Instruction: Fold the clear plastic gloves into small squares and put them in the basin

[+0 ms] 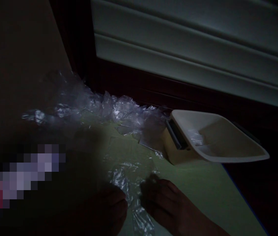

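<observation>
In dim light, a clear, crinkled plastic bag lies on the pale green surface between my two hands. My left hand is in deep shadow, its fingers curled at the bag's left edge. On the other edge, the bent fingers of my right hand close on the plastic, with their tips hardly visible in the dark. A flatter stretch of the film reaches away from me beyond both hands.
Several crumpled clear plastic bags are heaped along the back. To the right stands a cream bin with dark handles and some clear plastic inside. Behind rises a pale slatted panel in a dark frame. A pixelated patch covers the lower left.
</observation>
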### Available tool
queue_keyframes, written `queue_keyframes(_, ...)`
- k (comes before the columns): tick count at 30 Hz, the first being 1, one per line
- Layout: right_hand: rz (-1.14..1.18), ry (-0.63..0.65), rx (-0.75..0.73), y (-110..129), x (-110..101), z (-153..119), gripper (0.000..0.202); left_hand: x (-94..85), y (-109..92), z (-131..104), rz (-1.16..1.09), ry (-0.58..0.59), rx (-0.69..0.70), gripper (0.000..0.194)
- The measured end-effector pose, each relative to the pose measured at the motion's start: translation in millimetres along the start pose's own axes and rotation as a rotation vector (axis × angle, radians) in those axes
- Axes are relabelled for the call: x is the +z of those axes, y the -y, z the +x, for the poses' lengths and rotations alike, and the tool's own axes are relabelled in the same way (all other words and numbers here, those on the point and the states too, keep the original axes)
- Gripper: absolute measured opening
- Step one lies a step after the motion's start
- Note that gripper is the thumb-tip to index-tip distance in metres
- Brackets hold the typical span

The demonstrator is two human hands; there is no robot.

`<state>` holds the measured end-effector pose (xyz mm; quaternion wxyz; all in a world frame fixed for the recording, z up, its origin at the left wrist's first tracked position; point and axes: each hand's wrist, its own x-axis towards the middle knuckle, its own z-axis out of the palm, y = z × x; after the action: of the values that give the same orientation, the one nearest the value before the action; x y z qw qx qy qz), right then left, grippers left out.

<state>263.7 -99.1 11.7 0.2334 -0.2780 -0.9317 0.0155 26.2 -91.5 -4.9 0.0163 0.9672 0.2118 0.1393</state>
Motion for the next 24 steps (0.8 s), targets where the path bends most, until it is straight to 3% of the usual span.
queue_keyframes(9,-0.052,-0.014,-0.027,4.7,-13.4,3.8,0.022,-14.8,-1.8,6.5,-0.017,-0.018,-0.005,0.015)
queue_keyframes(15,-0.065,-0.009,-0.056,6.2,-4.5,2.0,0.025,-16.8,2.5,8.3,-0.018,-0.001,0.038,0.016)
queue_keyframes(18,0.057,-0.050,-0.012,3.7,1.1,-0.4,0.025,-13.6,1.1,8.3,-0.012,-0.007,0.056,0.016)
queue_keyframes(24,0.244,0.008,0.160,6.0,1.2,-2.2,0.020,-9.8,-2.5,4.8,-0.015,-0.011,0.046,0.016)
